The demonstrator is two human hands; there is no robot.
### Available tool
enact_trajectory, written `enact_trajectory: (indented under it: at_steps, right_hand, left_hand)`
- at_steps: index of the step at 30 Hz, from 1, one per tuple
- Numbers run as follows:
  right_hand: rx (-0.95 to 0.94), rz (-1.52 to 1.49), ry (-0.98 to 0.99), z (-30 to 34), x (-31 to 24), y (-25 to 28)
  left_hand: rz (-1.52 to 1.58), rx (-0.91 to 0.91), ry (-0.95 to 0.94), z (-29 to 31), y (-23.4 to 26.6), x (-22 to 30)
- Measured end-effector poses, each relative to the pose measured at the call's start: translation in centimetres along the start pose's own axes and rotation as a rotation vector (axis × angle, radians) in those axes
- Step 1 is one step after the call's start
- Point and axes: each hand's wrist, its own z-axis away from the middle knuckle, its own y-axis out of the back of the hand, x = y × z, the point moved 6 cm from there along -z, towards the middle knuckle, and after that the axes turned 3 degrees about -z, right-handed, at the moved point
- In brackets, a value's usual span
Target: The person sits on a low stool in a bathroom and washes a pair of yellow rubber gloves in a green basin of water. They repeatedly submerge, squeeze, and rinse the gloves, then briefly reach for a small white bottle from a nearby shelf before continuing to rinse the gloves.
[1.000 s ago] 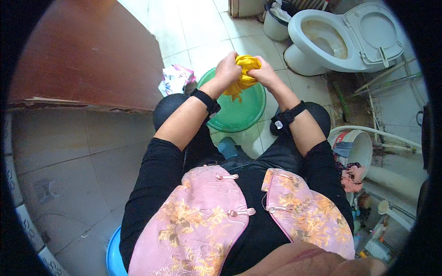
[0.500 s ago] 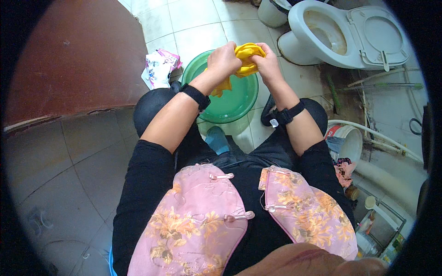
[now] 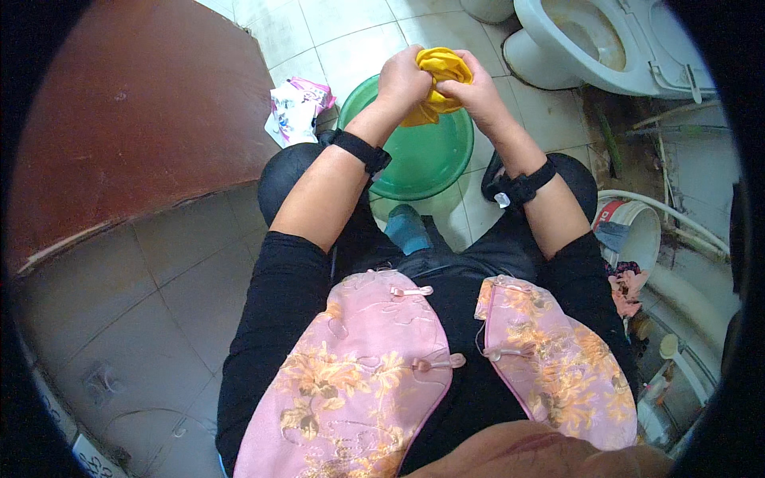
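Observation:
A bunched yellow cloth [image 3: 440, 70] is held between my two hands, above the far part of a green basin [image 3: 426, 171]. My left hand [image 3: 405, 82] is closed around the cloth's left side in a fist. On its right side my right hand [image 3: 476, 89] grips the cloth, with the thumb pressed against it. Part of the cloth hangs below my hands over the basin. What the basin holds is hard to make out. Both wrists carry black straps.
Beyond the basin on the right stands a white toilet [image 3: 574, 48]. A white, pink and purple package [image 3: 296, 111] lies left of the basin, near a brown door [image 3: 135, 111]. At the right, a white bucket [image 3: 637, 235] sits beside pipes. My knees flank the basin.
The whole view has shifted, so everything sits further right. The yellow cloth is gathered more tightly, and its hanging end has been drawn up closer to my hands.

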Motion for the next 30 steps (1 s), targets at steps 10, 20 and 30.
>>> enact_trajectory:
  at_steps: [10, 20, 30]
  right_hand:
    - [0.107, 0.178, -0.026, -1.2, 2.5, 1.8]
    - [0.176, 0.191, 0.010, -0.6, 0.6, 0.4]
    - [0.251, -0.165, 0.059, 0.1, -1.3, -0.3]
  left_hand:
    - [0.293, -0.068, -0.096, 0.6, 0.5, 2.4]
    - [0.597, 0.018, -0.017, 0.5, 1.4, 2.7]
    - [0.608, 0.245, -0.018, 2.4, 0.0, 3.1]
